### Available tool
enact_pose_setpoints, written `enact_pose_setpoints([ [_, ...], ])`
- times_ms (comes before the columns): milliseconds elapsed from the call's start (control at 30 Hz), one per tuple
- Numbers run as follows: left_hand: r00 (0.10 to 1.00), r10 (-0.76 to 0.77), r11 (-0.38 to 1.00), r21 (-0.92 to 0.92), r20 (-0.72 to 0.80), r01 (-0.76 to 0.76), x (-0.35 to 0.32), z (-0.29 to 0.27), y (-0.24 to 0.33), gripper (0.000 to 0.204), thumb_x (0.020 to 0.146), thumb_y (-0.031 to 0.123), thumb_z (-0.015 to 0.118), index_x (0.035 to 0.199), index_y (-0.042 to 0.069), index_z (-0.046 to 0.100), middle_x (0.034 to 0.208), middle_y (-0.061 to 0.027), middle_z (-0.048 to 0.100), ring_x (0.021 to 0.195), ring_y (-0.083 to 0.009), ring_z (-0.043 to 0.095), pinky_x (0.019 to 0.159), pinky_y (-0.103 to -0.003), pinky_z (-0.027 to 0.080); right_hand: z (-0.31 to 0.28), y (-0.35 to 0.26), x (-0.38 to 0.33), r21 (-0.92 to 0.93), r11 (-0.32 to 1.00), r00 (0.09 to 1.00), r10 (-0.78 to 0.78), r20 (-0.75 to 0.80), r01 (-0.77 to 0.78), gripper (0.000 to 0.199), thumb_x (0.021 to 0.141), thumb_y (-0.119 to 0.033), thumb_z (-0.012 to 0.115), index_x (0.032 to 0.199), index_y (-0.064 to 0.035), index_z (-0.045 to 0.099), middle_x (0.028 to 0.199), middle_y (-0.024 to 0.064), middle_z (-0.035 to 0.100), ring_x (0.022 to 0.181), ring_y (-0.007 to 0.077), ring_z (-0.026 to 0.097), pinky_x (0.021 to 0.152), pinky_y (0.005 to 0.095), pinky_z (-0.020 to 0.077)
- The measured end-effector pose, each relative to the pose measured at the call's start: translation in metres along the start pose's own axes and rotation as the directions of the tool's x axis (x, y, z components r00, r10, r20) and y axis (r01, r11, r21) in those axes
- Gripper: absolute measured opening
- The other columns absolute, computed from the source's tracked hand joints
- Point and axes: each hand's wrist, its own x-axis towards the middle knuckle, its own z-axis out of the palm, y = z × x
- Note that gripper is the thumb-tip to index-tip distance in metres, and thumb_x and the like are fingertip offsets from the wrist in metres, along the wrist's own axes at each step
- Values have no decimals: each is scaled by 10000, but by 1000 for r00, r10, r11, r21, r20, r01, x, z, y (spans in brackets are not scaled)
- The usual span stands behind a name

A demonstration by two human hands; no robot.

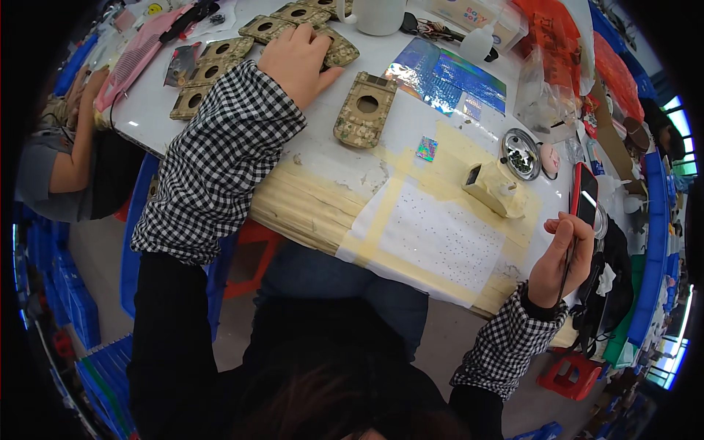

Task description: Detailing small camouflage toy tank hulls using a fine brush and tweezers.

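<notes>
My left hand (297, 67) reaches over a group of camouflage cases at the back of the table. Its thumb lies along the near edge of one tilted camouflage case (342, 50) and its fingers bend over the left end, partly hiding it. Another camouflage case (366, 110) with a round hole lies alone, nearer to me. At the right table edge, my right hand (563, 258) is closed around a thin dark tool, probably tweezers (567, 270). A small metal dish (521, 155) of dark bits and a cream-coloured block with a nozzle (495, 189) stand beyond that hand.
A white sheet with small dots (425, 238) is taped in front of me. Holographic sheets (447, 77), a white mug (378, 16) and a red-cased phone (584, 192) lie around. More camouflage cases (213, 71) sit left of my arm. Another person's arm (70, 165) shows at far left.
</notes>
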Motion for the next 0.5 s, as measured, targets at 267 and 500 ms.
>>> enact_pose_setpoints([
  [267, 995, 27, 984, -180, 99, -9, -27, -24, -16, 430, 822, 252, 684, 1167, 35, 545, 1173, -132, 528, 1107, -310, 505, 935, -371, 440, -1, -3, 0, -21, 1000, 1000, 13, 19, -12, 122, 944, -65, 524, 917, 41, 576, 814, 79, 599, 714, 124, 595, 671, 235, 478],
  [500, 989, 79, 966, -255, 126, -45, -33, -32, -27, 495, 790, 308, 723, 1178, 53, 551, 1257, -152, 491, 1170, -331, 456, 985, -396, 405, 0, 0, 0, -24, 999, 1000, 21, 12, -21, 120, 945, -67, 524, 927, 38, 580, 807, 77, 601, 717, 121, 595, 671, 234, 478],
])
